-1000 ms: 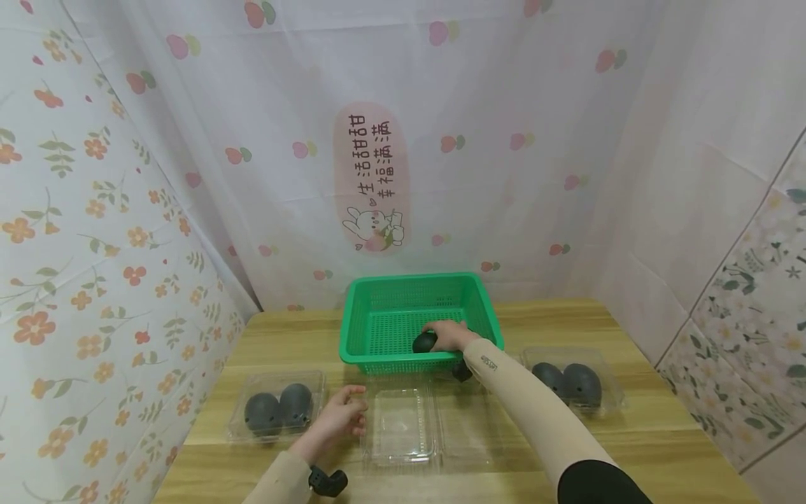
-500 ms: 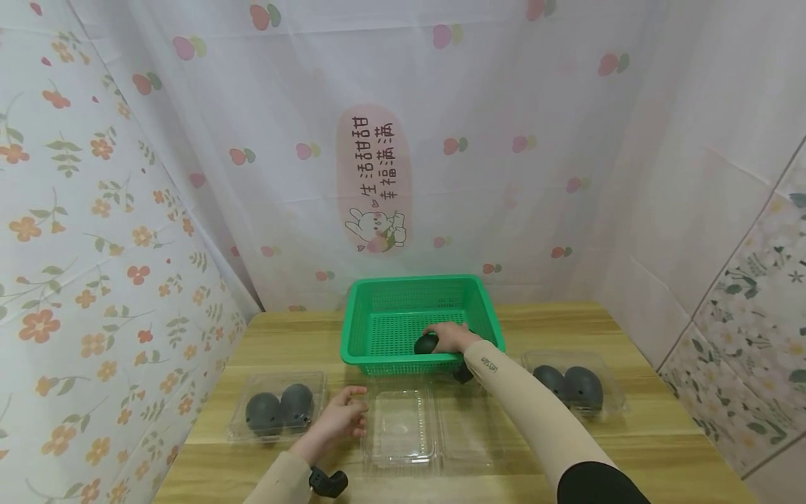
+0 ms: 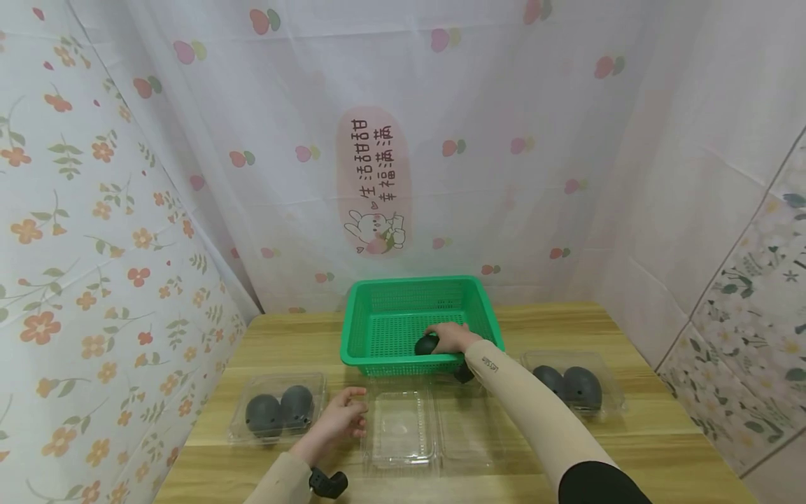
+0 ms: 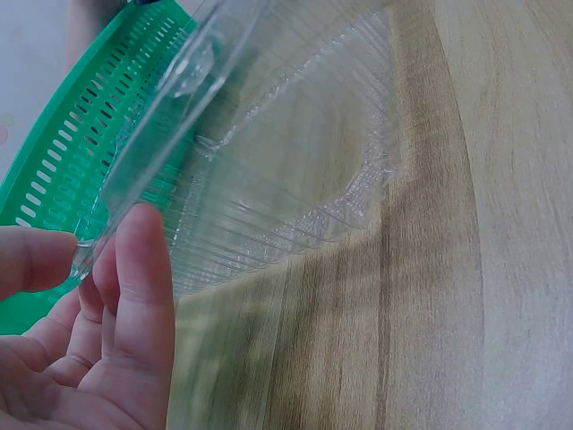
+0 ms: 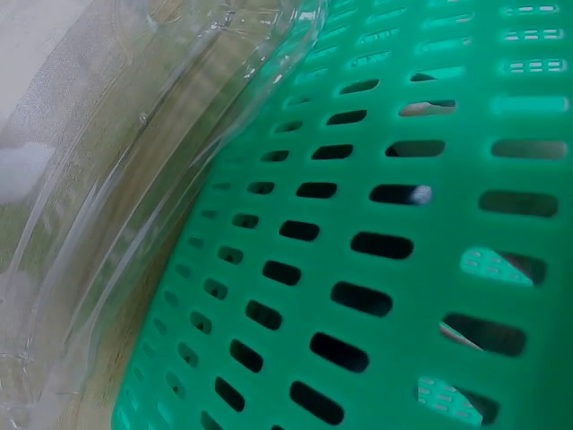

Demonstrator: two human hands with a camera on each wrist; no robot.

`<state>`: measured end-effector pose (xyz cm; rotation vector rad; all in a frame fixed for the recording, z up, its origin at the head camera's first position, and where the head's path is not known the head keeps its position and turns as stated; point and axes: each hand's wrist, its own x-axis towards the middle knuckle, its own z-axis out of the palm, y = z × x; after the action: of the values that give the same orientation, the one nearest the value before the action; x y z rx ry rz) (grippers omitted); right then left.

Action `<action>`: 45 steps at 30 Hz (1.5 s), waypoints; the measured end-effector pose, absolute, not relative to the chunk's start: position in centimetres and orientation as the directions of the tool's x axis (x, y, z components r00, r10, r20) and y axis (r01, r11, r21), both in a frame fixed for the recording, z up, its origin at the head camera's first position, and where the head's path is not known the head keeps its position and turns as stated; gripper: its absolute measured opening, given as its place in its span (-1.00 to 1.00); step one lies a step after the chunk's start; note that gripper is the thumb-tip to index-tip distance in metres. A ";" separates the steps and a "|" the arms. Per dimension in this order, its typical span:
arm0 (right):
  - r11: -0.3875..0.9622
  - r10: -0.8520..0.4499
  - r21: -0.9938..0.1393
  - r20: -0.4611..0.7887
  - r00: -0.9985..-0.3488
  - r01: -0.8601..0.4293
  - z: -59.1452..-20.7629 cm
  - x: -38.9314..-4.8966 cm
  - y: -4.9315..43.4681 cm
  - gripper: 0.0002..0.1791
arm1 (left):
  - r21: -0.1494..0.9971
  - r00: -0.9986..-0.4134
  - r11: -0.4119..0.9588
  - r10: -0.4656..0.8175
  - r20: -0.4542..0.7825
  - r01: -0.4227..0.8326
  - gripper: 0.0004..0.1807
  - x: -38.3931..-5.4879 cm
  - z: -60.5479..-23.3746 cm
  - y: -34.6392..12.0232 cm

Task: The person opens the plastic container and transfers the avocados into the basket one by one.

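Observation:
Inside the green basket [image 3: 412, 360], near its front right corner, my right hand [image 3: 450, 337] grips a dark, egg-shaped, avocado-like fruit [image 3: 427, 344]. In the right wrist view the slotted basket wall [image 5: 349, 260] hides most of that hand and the fruit. My left hand [image 3: 340, 416] is at the left edge of an open clear plastic clamshell box [image 3: 400, 427] in front of the basket. The left wrist view shows its thumb and fingers [image 4: 143, 269] pinching the rim of that clear box [image 4: 295, 134]. No fruit is visible in the box.
Two closed clear boxes stand on the wooden table [image 3: 554, 448], a left box [image 3: 236, 430] and a right box [image 3: 613, 399], each with two dark fruits inside. A patterned curtain [image 3: 504, 210] hangs behind the table, with more printed cloth at both sides.
Between the frames the view shifts slightly. Both hands stay in nearly the same place, the right one on the dark fruit and the left one at the box edge.

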<state>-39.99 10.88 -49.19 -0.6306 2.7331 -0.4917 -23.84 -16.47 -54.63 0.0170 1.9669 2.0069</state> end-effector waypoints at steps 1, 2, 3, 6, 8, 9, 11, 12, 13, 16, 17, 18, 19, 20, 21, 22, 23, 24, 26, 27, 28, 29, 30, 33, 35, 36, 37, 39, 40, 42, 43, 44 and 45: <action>0.845 -0.465 -0.392 -0.205 -0.861 -0.363 -49.1 -40.0 10.9 -0.41 | 0.974 -0.945 0.007 0.241 -0.223 -0.228 -0.46 -23.8 -54.6 -16.5; 0.844 -0.464 -0.396 -0.206 -0.861 -0.361 -49.1 -39.9 11.0 -0.41 | 0.973 -0.944 0.008 0.242 -0.224 -0.229 -0.46 -23.8 -54.6 -16.5; 0.843 -0.465 -0.399 -0.205 -0.861 -0.360 -49.1 -39.9 11.0 -0.41 | 0.973 -0.943 0.009 0.244 -0.225 -0.229 -0.46 -23.8 -54.6 -16.4; 0.842 -0.465 -0.404 -0.205 -0.861 -0.358 -48.9 -39.8 11.1 -0.41 | 0.974 -0.943 0.008 0.249 -0.220 -0.225 -0.46 -23.8 -54.6 -16.4; 0.844 -0.464 -0.397 -0.203 -0.862 -0.361 -48.8 -39.8 11.1 -0.42 | 0.975 -0.943 0.007 0.250 -0.219 -0.224 -0.46 -23.8 -54.6 -16.4; 0.845 -0.463 -0.395 -0.202 -0.863 -0.361 -48.8 -39.8 11.2 -0.42 | 0.975 -0.944 0.006 0.249 -0.217 -0.223 -0.46 -23.8 -54.6 -16.4; 0.847 -0.463 -0.386 -0.200 -0.864 -0.364 -48.7 -39.8 11.2 -0.42 | 0.975 -0.944 0.004 0.248 -0.216 -0.222 -0.46 -23.8 -54.6 -16.4; 0.848 -0.464 -0.383 -0.197 -0.864 -0.367 -48.7 -39.8 11.2 -0.42 | 0.975 -0.945 0.004 0.247 -0.216 -0.222 -0.46 -23.8 -54.6 -16.4; 0.848 -0.464 -0.380 -0.195 -0.864 -0.370 -48.7 -39.8 11.2 -0.42 | 0.975 -0.945 0.004 0.246 -0.216 -0.222 -0.46 -23.8 -54.5 -16.4; 0.845 -0.468 -0.381 -0.190 -0.863 -0.374 -48.6 -39.7 11.3 -0.42 | 0.975 -0.945 0.005 0.247 -0.216 -0.222 -0.46 -23.7 -54.5 -16.4; 0.843 -0.470 -0.384 -0.189 -0.862 -0.376 -48.6 -39.7 11.3 -0.43 | 0.976 -0.945 0.009 0.247 -0.213 -0.218 -0.45 -23.7 -54.5 -16.4; 0.841 -0.473 -0.386 -0.187 -0.861 -0.378 -48.6 -39.7 11.3 -0.42 | 0.976 -0.945 0.010 0.247 -0.213 -0.218 -0.45 -23.7 -54.6 -16.5; 0.839 -0.476 -0.389 -0.187 -0.860 -0.380 -48.5 -39.8 11.3 -0.42 | 0.976 -0.945 0.011 0.247 -0.214 -0.218 -0.45 -23.7 -54.6 -16.5; 0.835 -0.481 -0.393 -0.183 -0.858 -0.385 -48.5 -39.8 11.3 -0.42 | 0.976 -0.945 0.012 0.247 -0.214 -0.218 -0.45 -23.7 -54.6 -16.5; 0.832 -0.486 -0.396 -0.179 -0.856 -0.389 -48.5 -39.8 11.4 -0.42 | 0.976 -0.945 0.014 0.246 -0.214 -0.217 -0.45 -23.7 -54.6 -16.6; 0.827 -0.490 -0.402 -0.175 -0.854 -0.392 -48.5 -39.8 11.4 -0.42 | 0.976 -0.945 0.015 0.245 -0.215 -0.218 -0.45 -23.8 -54.7 -16.6; 0.820 -0.498 -0.409 -0.166 -0.851 -0.400 -48.4 -39.8 11.5 -0.42 | 0.977 -0.946 0.018 0.246 -0.212 -0.214 -0.45 -23.8 -54.7 -16.6; 0.813 -0.504 -0.419 -0.156 -0.849 -0.406 -48.4 -39.7 11.6 -0.42 | 0.976 -0.945 0.018 0.245 -0.215 -0.218 -0.45 -23.8 -54.7 -16.6; 0.796 -0.518 -0.436 -0.134 -0.845 -0.420 -48.1 -39.6 11.7 -0.42 | 0.976 -0.945 0.020 0.245 -0.217 -0.219 -0.44 -23.8 -54.7 -16.6; 0.785 -0.526 -0.450 -0.119 -0.842 -0.427 -48.0 -39.5 11.8 -0.43 | 0.976 -0.945 0.021 0.246 -0.217 -0.218 -0.45 -23.8 -54.7 -16.6; 0.773 -0.533 -0.465 -0.106 -0.840 -0.432 -47.8 -39.3 11.9 -0.43 | 0.975 -0.944 0.022 0.247 -0.218 -0.219 -0.45 -23.8 -54.7 -16.6; 0.759 -0.541 -0.480 -0.091 -0.836 -0.439 -47.6 -39.1 12.0 -0.43 | 0.975 -0.944 0.022 0.249 -0.218 -0.219 -0.45 -23.8 -54.7 -16.6; 0.745 -0.546 -0.500 -0.076 -0.834 -0.442 -47.4 -38.9 12.1 -0.43 | 0.974 -0.943 0.020 0.249 -0.222 -0.224 -0.45 -23.8 -54.6 -16.6; 0.691 -0.564 -0.561 -0.024 -0.825 -0.456 -46.7 -38.1 12.7 -0.44 | 0.974 -0.942 0.018 0.252 -0.222 -0.225 -0.45 -23.8 -54.7 -16.6; 0.652 -0.576 -0.596 0.013 -0.818 -0.468 -46.4 -37.5 13.2 -0.45 | 0.974 -0.941 0.017 0.253 -0.224 -0.227 -0.45 -23.8 -54.7 -16.6; 0.634 -0.576 -0.615 0.029 -0.817 -0.469 -46.3 -37.2 13.5 -0.45 | 0.974 -0.941 0.016 0.252 -0.224 -0.228 -0.45 -23.8 -54.7 -16.6; 0.621 -0.575 -0.628 0.043 -0.817 -0.470 -46.2 -36.9 13.8 -0.45 | 0.974 -0.941 0.017 0.252 -0.224 -0.227 -0.45 -23.8 -54.8 -16.7; 0.592 -0.570 -0.654 0.073 -0.818 -0.471 -45.9 -36.1 14.5 -0.44 | 0.974 -0.942 0.017 0.251 -0.223 -0.226 -0.45 -23.8 -54.8 -16.6; 0.580 -0.565 -0.663 0.091 -0.820 -0.473 -45.9 -35.7 14.9 -0.44 | 0.974 -0.942 0.017 0.250 -0.223 -0.226 -0.45 -23.8 -54.8 -16.6; 0.557 -0.549 -0.688 0.116 -0.828 -0.466 -45.7 -34.7 15.8 -0.43 | 0.975 -0.945 0.018 0.243 -0.220 -0.222 -0.45 -23.7 -54.7 -16.6; 0.545 -0.542 -0.695 0.136 -0.829 -0.470 -45.7 -34.1 16.3 -0.43 | 0.975 -0.945 0.018 0.241 -0.219 -0.221 -0.45 -23.6 -54.7 -16.5; 0.529 -0.534 -0.705 0.157 -0.831 -0.473 -45.8 -33.6 16.9 -0.43 | 0.975 -0.946 0.018 0.239 -0.218 -0.220 -0.45 -23.6 -54.6 -16.5; 0.517 -0.520 -0.714 0.177 -0.836 -0.473 -45.9 -33.1 17.5 -0.42 | 0.975 -0.947 0.019 0.236 -0.217 -0.219 -0.45 -23.5 -54.6 -16.4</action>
<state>-33.05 17.51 -45.88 -0.8792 2.6836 -1.2350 -23.51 -16.44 -54.58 0.0170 1.9827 1.9986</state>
